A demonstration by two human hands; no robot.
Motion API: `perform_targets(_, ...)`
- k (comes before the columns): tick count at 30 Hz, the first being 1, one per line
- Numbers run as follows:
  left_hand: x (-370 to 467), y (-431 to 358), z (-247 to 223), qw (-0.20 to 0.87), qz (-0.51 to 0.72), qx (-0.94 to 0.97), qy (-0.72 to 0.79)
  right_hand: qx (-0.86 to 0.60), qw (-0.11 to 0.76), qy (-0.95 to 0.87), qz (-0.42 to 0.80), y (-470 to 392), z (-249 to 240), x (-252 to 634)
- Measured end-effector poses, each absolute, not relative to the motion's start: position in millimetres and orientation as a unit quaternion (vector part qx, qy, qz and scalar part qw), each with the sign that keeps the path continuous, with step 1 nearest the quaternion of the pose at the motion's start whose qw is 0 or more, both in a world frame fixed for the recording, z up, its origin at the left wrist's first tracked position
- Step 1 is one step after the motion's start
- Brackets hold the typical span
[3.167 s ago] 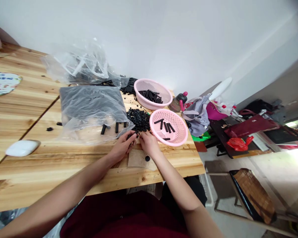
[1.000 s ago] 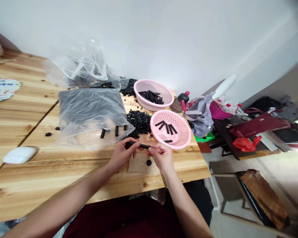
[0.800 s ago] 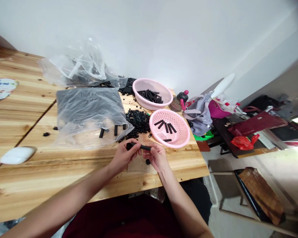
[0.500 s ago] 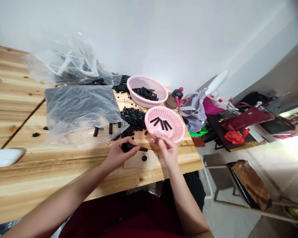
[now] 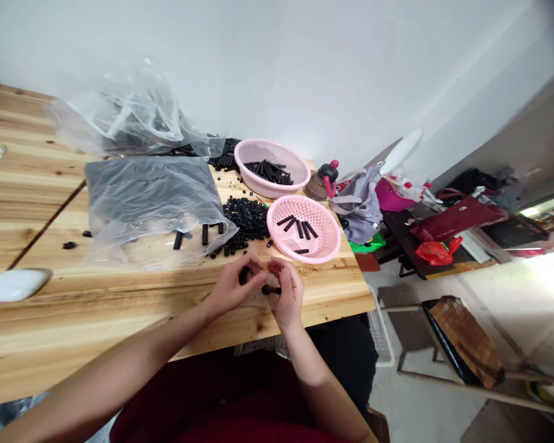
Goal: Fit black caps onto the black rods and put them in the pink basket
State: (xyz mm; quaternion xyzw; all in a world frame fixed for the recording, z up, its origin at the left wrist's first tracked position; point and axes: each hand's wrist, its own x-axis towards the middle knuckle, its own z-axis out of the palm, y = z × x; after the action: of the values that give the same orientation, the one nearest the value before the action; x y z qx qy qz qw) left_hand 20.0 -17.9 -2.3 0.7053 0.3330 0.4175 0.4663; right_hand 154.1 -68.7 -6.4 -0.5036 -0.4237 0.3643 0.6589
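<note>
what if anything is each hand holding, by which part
Right hand: black tube, apparently by one end. Left hand: dark piece, mostly hidden; held part unclear.

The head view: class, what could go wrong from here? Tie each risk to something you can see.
The black tube at the right hand could slip and perhaps roll off, since the near edge of the table is close by.

The small black pieces lie loose right beside the front pink basket, so a careless sweep might scatter them or mix some in with its contents.
</note>
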Motion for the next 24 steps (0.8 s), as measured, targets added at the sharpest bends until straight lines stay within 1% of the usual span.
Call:
perform_targets(2,15.8,-17.0,-1.5,0.447,0.465,0.683,0.343,-0.510,0.667,-0.376,0.391,-62.3,-9.5,144.1)
perform_targets(4,14.6,-17.7,-2.4,0.436,0.481,0.693,0.313,-0.516,0.674,-0.345,0.401,-56.6,-14.0,137.9)
perform_targets(7,18.4,-22.4,-6.0,0.428,0.470,0.735,0.235,-0.523,0.669,-0.369,0.379,-51.2,-18.1,135.5)
perform_targets(9,22.5,-27.1,-9.0,0.427,0.437,0.763,0.211,-0.534,0.641,-0.406,0.372,-50.0,-17.8,135.8)
perform_targets(12,26.8,-33.4,-13.1,0.414,0.395,0.788,0.227,-0.551,0.611,-0.431,0.370,-50.5,-15.6,135.6)
perform_targets(18,29.3,-37.6,-18.7,0.374,0.384,0.804,0.257,-0.564,0.577,-0.468,0.359,-49.5,-14.4,138.2)
perform_targets(24,33.2,-37.4,-22.1,0.395,0.385,0.793,0.258,-0.562,0.600,-0.454,0.343,-45.8,-23.1,137.8)
